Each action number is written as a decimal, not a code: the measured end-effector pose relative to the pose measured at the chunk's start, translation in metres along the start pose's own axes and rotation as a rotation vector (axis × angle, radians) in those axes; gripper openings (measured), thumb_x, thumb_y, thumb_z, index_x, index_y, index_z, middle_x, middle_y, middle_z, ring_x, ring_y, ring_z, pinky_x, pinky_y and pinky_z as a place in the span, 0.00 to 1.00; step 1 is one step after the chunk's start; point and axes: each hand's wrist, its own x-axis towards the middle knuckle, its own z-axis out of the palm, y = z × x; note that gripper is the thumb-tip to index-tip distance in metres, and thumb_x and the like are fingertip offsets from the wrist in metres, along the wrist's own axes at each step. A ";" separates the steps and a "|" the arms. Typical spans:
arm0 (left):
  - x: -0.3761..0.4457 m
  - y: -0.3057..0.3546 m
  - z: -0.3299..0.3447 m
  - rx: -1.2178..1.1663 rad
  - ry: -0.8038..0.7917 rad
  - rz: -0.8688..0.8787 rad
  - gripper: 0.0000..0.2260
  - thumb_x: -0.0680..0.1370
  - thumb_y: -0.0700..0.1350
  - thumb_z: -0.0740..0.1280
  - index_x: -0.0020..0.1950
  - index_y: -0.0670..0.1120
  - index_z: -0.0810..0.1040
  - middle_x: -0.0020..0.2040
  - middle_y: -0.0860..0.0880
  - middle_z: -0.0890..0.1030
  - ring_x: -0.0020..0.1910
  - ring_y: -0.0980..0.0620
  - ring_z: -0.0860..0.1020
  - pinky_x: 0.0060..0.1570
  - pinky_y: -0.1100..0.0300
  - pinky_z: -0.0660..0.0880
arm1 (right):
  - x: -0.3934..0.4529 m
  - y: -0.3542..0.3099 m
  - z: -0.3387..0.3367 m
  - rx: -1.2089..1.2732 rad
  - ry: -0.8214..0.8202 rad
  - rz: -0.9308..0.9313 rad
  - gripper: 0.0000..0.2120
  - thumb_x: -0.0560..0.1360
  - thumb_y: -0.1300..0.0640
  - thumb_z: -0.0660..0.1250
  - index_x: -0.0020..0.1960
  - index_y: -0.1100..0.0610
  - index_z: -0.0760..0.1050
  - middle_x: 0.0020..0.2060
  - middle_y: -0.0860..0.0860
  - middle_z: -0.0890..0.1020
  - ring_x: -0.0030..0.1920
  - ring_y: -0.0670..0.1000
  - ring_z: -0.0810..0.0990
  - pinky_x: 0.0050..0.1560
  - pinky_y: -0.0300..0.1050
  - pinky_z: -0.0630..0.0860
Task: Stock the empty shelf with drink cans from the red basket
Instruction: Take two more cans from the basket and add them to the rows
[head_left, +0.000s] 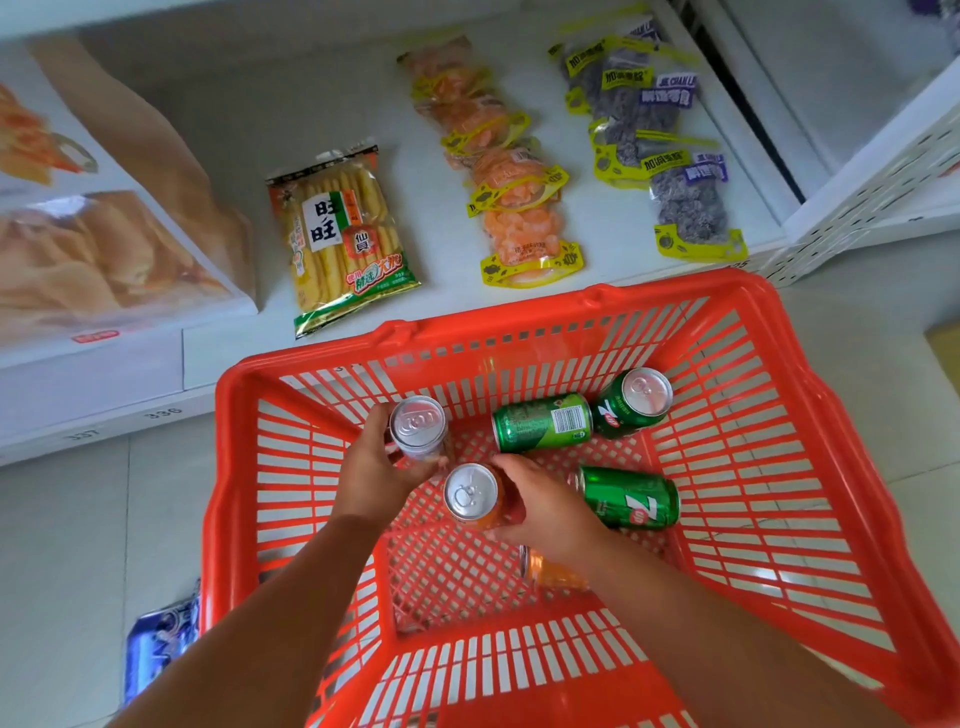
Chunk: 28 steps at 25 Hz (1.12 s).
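**Two Cans in Hand, Four to Go**

Inside the red basket, we have both hands down among the drink cans. Our left hand curls around a silver-topped can near the basket's far-left corner, and our right hand wraps the side of an orange can standing near the basket's middle, fingers over its far side and thumb on the near side. Neither hand is open; each holds its can by the wall.

Three green cans are in the basket: one lying on its side just beyond our right hand, one tilted toward the far-right side, one lying just right of our right hand. Another orange can peeks out beneath our right forearm.

Beyond the basket's far rim, the white shelf carries snack packets, among them a rice-cracker bag.

We judge these cans stiff but dentable, probably full and weighty, with smooth, slick walls. A grip around the mid-body, thumb opposite fingers, looks safest; the lying ones will roll if nudged, so we should take them from above across the barrel.
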 end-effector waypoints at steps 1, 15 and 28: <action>0.000 0.000 0.000 -0.001 0.001 -0.006 0.27 0.63 0.42 0.80 0.56 0.55 0.71 0.51 0.57 0.80 0.52 0.63 0.77 0.51 0.68 0.74 | 0.002 -0.004 0.004 0.019 0.004 -0.006 0.38 0.65 0.52 0.76 0.71 0.52 0.62 0.67 0.48 0.72 0.66 0.49 0.71 0.61 0.38 0.66; -0.049 0.076 -0.027 -0.053 0.078 -0.128 0.28 0.63 0.36 0.77 0.51 0.61 0.70 0.47 0.64 0.77 0.48 0.65 0.77 0.46 0.71 0.72 | -0.053 -0.044 -0.059 0.118 0.191 0.128 0.37 0.60 0.52 0.79 0.65 0.53 0.69 0.59 0.50 0.77 0.58 0.50 0.75 0.57 0.43 0.72; -0.156 0.267 -0.144 -0.040 0.102 -0.166 0.28 0.63 0.39 0.78 0.53 0.61 0.70 0.46 0.61 0.80 0.45 0.62 0.79 0.39 0.76 0.71 | -0.191 -0.211 -0.189 0.187 0.355 0.096 0.34 0.59 0.58 0.80 0.62 0.59 0.72 0.57 0.53 0.79 0.57 0.53 0.77 0.58 0.47 0.73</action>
